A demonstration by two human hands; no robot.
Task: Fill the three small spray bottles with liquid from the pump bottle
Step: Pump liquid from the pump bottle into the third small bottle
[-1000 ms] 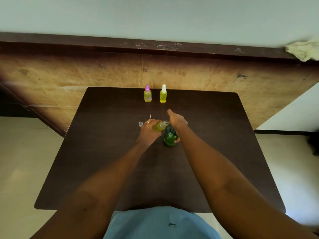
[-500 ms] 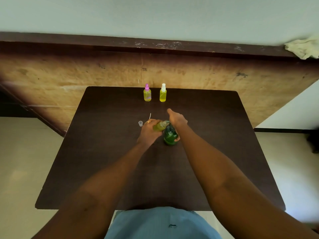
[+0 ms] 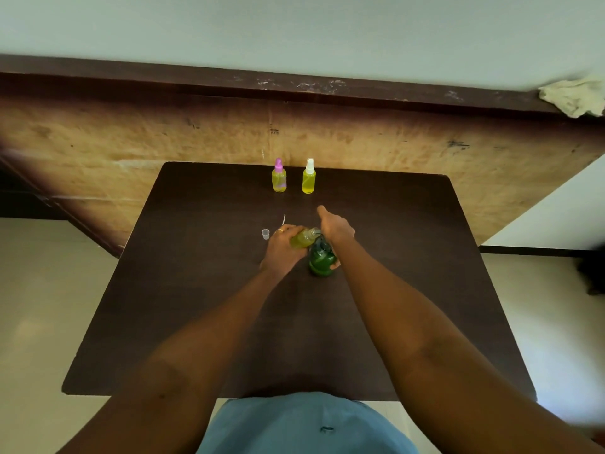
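On the dark table [image 3: 196, 290] stands a green pump bottle [image 3: 321, 258]. My right hand [image 3: 335, 227] sits over its top, one digit pointing away and another curled round the bottle's right side. My left hand [image 3: 281, 249] grips a small uncapped spray bottle [image 3: 304, 239] holding yellow liquid, tilted with its mouth against the pump's head. The pump spout is hidden under my right hand. Two more small spray bottles stand upright at the table's far edge, both holding yellow liquid: one with a pink sprayer [image 3: 279, 178], one with a white sprayer [image 3: 309, 178].
A small clear cap [image 3: 265, 233] stands on the table just left of my left hand. A thin white tube [image 3: 284, 220] pokes up behind that hand. A wooden board [image 3: 98, 149] leans behind the table. A crumpled cloth [image 3: 574, 96] lies on the ledge, upper right.
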